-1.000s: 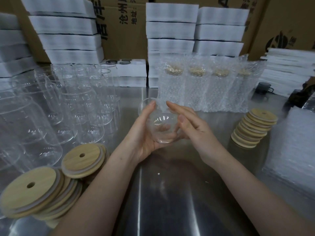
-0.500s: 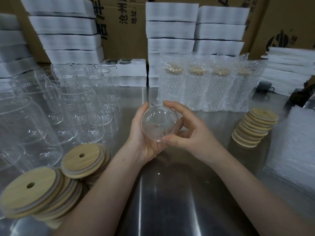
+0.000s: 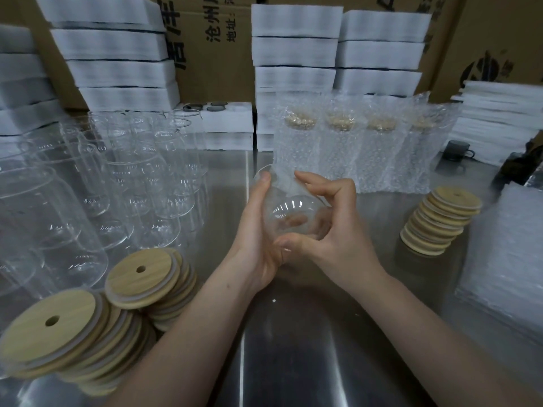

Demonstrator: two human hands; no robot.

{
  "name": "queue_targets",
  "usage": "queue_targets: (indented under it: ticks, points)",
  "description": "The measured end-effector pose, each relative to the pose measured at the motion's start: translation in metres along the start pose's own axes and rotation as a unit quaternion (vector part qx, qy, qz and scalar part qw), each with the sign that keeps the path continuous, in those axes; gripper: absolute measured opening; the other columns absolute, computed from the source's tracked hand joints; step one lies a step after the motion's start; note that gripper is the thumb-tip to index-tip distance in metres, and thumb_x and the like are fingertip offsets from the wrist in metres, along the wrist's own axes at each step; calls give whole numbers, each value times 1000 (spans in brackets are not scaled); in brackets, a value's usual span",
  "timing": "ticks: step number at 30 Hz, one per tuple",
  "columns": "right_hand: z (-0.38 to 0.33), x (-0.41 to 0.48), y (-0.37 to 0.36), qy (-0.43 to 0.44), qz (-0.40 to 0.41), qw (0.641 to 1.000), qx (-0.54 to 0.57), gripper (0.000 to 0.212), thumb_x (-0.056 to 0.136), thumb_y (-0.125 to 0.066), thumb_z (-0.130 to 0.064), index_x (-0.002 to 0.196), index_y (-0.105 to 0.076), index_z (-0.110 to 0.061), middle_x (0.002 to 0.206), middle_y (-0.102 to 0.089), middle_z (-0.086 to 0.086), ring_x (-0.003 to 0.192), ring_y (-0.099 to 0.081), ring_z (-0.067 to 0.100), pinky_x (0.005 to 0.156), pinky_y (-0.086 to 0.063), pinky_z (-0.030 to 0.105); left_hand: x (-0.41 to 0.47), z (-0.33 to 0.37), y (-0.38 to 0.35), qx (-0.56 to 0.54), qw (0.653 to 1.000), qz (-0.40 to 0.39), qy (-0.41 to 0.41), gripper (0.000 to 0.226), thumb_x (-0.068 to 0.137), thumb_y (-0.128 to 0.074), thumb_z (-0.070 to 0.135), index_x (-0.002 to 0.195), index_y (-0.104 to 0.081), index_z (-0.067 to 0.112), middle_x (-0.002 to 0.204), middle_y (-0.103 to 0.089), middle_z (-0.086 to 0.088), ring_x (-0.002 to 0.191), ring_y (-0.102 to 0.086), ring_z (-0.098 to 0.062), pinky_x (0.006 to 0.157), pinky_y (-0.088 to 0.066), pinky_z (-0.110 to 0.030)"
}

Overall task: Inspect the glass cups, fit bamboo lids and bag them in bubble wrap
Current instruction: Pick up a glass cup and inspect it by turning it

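We hold a clear round-bottomed glass cup [image 3: 289, 212] up above the shiny steel desk [image 3: 293, 348], in the middle of the view and in front of the packed row. Its curved base is turned toward us and its open mouth points away, toward the far side, so its long axis runs away from us and somewhat upward rather than standing upright. Our left hand [image 3: 258, 230] cradles the cup's left wall, the palm against the glass and the thumb lying along it up to the rim. Our right hand [image 3: 332, 230] grips the other side, the forefinger hooked over the top of the wall and the thumb pressed at the lower edge of the base, with the other fingers curled behind the glass. On the desk to the left stand many empty clear glass cups [image 3: 117, 177], upright and close together, and nearer to us lie leaning stacks of round bamboo lids with a small hole [image 3: 141, 277]. A further stack of the same lids [image 3: 440, 221] sits to the right, beside a pile of flat bubble wrap bags [image 3: 505, 259]. Behind the held cup a row of lidded cups in bubble wrap bags [image 3: 352, 151] stands upright, and behind that rise stacked white foam slabs [image 3: 293, 48] and brown cardboard boxes [image 3: 214, 54].
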State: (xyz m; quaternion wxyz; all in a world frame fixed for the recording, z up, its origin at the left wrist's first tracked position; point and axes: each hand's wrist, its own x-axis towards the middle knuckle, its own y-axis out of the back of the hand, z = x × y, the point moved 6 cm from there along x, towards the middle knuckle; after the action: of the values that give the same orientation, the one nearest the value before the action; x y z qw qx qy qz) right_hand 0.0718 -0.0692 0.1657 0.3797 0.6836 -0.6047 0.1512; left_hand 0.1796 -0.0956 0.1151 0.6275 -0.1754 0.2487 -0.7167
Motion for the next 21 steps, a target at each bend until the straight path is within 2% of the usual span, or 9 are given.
queue_targets:
  ticks: [2,6,9,12,15,16,18,19,21]
  points:
    - [-3,0,1,17,15,999,-29,61,63,-62,-83,106,-33,-50,134,-45,-39,113,-56,-6,78,-50,39,-2,2,-2,11,1000,-2,-7,66,87,-51,70,119,-69,15,123,-64,-23,105,-66,-41,96,-48,-51]
    - [-8,-1,5,41,49,994,-84,59,80,-46,-79,114,-35,-31,135,-48,-28,119,-57,2,82,-55,47,-5,6,-11,12,999,-45,-22,54,88,-51,65,106,-76,21,108,-71,-16,97,-69,-31,76,-58,-39]
    - [-9,-1,9,34,73,992,-100,56,86,-33,-77,116,-36,-30,138,-49,-19,117,-59,6,87,-54,47,-9,6,-19,-1,995,-94,-24,59,82,-60,60,121,-69,17,115,-70,-16,103,-69,-29,76,-59,-38]
    - [-6,-1,14,25,95,992,-84,50,92,-29,-70,117,-40,-27,138,-54,-13,120,-60,10,92,-53,46,-13,8,-27,-10,989,-143,-24,69,81,-66,54,136,-57,13,126,-65,-16,110,-67,-27,83,-58,-39]
    - [-4,-1,19,40,133,987,-84,41,102,-31,-49,111,-50,-14,132,-62,-6,107,-66,10,84,-54,34,-14,6,-31,4,989,-145,-23,78,84,-60,53,148,-40,12,143,-50,-23,123,-58,-34,90,-55,-42]
    - [-3,0,20,44,141,986,-78,32,102,-31,-43,105,-50,-17,129,-64,-6,102,-66,9,82,-52,27,-13,4,-31,15,989,-144,-27,77,87,-54,55,148,-39,11,142,-50,-25,123,-57,-35,90,-55,-42]
    - [-1,0,21,39,141,988,-55,15,102,-29,-36,94,-42,-32,126,-65,-6,97,-69,8,78,-50,20,-11,3,-29,48,989,-134,-47,77,92,-42,60,147,-37,5,127,-60,-24,105,-64,-32,77,-56,-38]
    - [1,1,20,29,135,990,-37,13,101,-29,-36,92,-39,-34,128,-65,-5,92,-71,11,76,-53,24,-9,3,-27,61,990,-114,-60,82,92,-41,63,147,-35,3,119,-63,-25,91,-66,-28,65,-54,-33]
    - [4,0,17,-5,117,993,11,12,99,-31,-38,93,-41,-36,130,-64,-6,88,-72,16,73,-56,38,-4,4,-20,82,993,-55,-66,92,86,-45,70,149,-29,6,121,-60,-31,75,-64,-29,48,-46,-30]
